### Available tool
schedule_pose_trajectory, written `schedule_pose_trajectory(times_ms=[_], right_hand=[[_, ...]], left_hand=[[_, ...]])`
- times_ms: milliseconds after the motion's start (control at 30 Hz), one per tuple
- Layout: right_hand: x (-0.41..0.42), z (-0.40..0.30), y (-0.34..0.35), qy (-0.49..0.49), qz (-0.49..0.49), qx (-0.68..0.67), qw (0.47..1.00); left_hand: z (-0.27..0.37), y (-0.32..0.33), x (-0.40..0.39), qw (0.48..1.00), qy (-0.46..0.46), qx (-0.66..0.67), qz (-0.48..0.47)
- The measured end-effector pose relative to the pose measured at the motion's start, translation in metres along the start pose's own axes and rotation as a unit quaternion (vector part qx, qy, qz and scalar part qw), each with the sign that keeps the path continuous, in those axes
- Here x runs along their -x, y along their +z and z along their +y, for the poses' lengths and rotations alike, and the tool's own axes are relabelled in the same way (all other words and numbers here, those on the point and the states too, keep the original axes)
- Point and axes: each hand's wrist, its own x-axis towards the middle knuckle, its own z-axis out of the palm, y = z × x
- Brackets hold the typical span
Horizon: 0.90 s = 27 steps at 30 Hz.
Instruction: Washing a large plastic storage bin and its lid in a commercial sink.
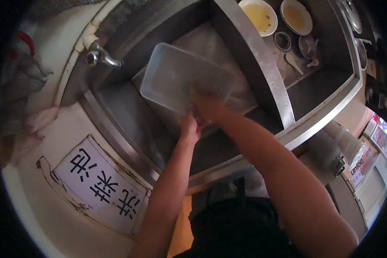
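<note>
A translucent plastic container [177, 74], rectangular with rounded corners, is tilted over the left basin of a stainless steel sink [125, 106]. My left hand [191, 127] holds its near edge from below. My right hand [209, 104] is at the same edge, just right of the left one, partly seen through or over the blurred plastic; whether its fingers grip the container or lie inside it I cannot tell. A metal tap [104, 58] sticks out over the basin's left side, apart from the container.
A steel divider [271, 71] separates the right basin, which holds two bowls of yellowish liquid [256, 16] [295, 17], a sink strainer [282, 41], a small clear bowl [307, 46] and a white spoon [292, 63]. A sign with writing [100, 187] lies left; tubs [353, 148] stand right.
</note>
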Motion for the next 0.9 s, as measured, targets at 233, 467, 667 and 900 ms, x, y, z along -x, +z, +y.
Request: schedule_pose_trajectory(times_ms=[233,467,667,900], right_hand=[[-0.003,0.031,0.004,-0.036,-0.236,0.023,0.971],[-0.036,0.012,0.032,0.001,-0.179,-0.047,0.983],[-0.097,-0.016,0.035,-0.076,-0.15,-0.04,0.985],[-0.133,-0.02,0.04,-0.224,0.125,0.075,0.964]], left_hand=[[0.0,0.008,-0.002,0.992,-0.036,-0.109,0.041],[0.001,-0.017,-0.007,0.979,-0.017,-0.201,0.029],[0.003,0.001,0.0,0.983,-0.011,-0.179,0.028],[-0.026,-0.021,-0.031,0.974,0.146,-0.173,0.029]])
